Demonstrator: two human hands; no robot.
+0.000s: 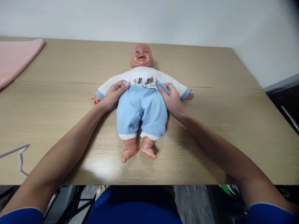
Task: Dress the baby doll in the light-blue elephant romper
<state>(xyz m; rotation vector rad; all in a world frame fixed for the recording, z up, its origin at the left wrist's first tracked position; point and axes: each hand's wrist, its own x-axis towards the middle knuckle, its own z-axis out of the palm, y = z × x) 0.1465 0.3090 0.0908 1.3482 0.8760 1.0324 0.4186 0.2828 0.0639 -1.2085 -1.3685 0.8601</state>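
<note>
A baby doll [141, 56] lies on its back on the table, head toward the wall and bare feet toward me. It wears a white top [137, 72] with blue cuffs and light blue fleecy pants [142, 105] with white hems. A cartoon face with two eyes shows at the belly, just above the waistband. My left hand [116, 93] pinches the waistband on the left side, thumb on top. On the opposite side, my right hand [172, 99] grips the waistband between thumb and fingers. The fingertips under the cloth are partly hidden.
A folded pink cloth [18, 60] lies at the table's far left. A white hanger-like wire piece [21, 154] rests near the front left edge. Behind the wooden table [221, 124] stands a white wall; a dark object [283, 99] adjoins its right edge.
</note>
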